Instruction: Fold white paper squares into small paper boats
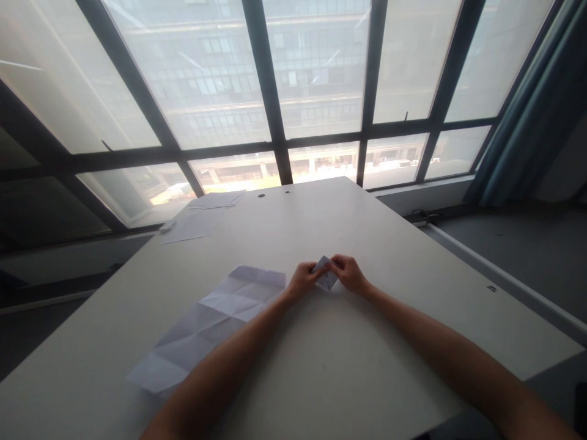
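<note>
A small piece of folded paper (327, 281), diamond-shaped and pale, is held between both hands just above the white table. My left hand (302, 278) pinches its left side, with the thumb lying over the front. On the opposite side, my right hand (349, 273) grips the upper right edge between thumb and fingers. The fingers behind the paper are partly hidden. Left of my hands lies a large creased sheet of paper (215, 318), its fold lines standing up a little; my left forearm covers part of its right edge.
The white table (293, 226) stretches away toward large windows. Several loose sheets (197, 223) lie at its far left corner. Two small dark round spots (261, 195) show near the far edge. A blue curtain (518, 122) hangs at the right.
</note>
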Demonstrator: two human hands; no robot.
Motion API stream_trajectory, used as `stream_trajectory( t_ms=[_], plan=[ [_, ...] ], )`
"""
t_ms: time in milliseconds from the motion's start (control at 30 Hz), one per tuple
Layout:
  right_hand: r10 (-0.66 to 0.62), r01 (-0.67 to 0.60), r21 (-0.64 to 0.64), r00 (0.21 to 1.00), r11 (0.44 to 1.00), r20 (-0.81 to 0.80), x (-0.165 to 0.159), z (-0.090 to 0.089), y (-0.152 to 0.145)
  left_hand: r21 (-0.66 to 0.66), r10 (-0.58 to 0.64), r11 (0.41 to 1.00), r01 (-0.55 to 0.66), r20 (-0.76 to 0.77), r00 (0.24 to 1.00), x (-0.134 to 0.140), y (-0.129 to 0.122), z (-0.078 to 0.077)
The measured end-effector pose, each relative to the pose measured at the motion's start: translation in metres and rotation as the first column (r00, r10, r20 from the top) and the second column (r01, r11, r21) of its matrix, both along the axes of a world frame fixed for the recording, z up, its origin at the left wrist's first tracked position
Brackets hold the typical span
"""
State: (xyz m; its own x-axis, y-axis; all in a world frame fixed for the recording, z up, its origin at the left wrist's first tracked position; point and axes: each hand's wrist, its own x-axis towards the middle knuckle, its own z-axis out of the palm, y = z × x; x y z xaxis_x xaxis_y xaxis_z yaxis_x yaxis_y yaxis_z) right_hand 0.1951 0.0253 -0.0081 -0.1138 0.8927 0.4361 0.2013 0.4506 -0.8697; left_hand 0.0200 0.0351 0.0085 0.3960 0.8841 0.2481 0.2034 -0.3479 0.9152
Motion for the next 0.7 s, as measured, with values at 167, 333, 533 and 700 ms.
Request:
stream_trajectory(
  t_ms=[167, 333, 533, 700],
  plan=[
    [0.003, -0.007, -0.038, 0.996, 0.999, -0.086, -0.001, 0.000, 0.002, -0.004, 0.048, 0.999, -0.048, 0.025, 0.999, 0.000, 0.002, -0.001],
    [-0.023, 0.022, -0.004, 0.989, 1.000, -0.143, -0.002, 0.006, 0.000, -0.019, 0.056, 0.998, -0.056, 0.048, 0.997, 0.000, 0.002, -0.002],
    [-0.049, 0.047, -0.014, 0.973, 0.999, -0.224, -0.005, 0.010, -0.004, -0.007, 0.037, 0.999, -0.037, 0.138, 0.990, 0.000, 0.000, 0.000],
    [-0.148, 0.127, -0.081, 0.930, 0.988, -0.335, 0.000, 0.005, 0.002, -0.115, 0.104, 0.991, -0.069, 0.331, 0.938, -0.004, 0.004, -0.001]
  ],
)
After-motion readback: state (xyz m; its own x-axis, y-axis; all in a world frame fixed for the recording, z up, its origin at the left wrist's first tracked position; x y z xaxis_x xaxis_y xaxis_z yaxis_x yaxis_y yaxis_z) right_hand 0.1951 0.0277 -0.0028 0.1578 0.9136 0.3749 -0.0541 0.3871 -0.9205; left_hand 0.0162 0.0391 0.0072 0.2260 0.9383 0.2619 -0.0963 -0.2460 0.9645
